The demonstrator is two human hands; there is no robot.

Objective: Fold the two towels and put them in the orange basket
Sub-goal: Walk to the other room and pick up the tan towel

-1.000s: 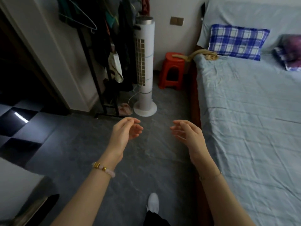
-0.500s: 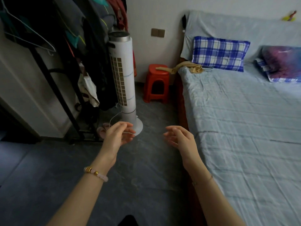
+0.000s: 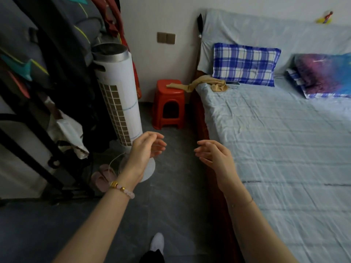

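Your left hand (image 3: 146, 149), right hand (image 3: 214, 156): still empty, fingers slack. View now turned to bed (image 3: 284, 149) beside right hand; towels, orange basket unseen.

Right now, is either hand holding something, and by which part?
Nothing is held. The left hand and the right hand hang over the floor with loosely curled, empty fingers.

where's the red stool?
Head view, upper centre: the red plastic stool stands on the floor between the white tower fan and the bed, a tan cloth draped across both.
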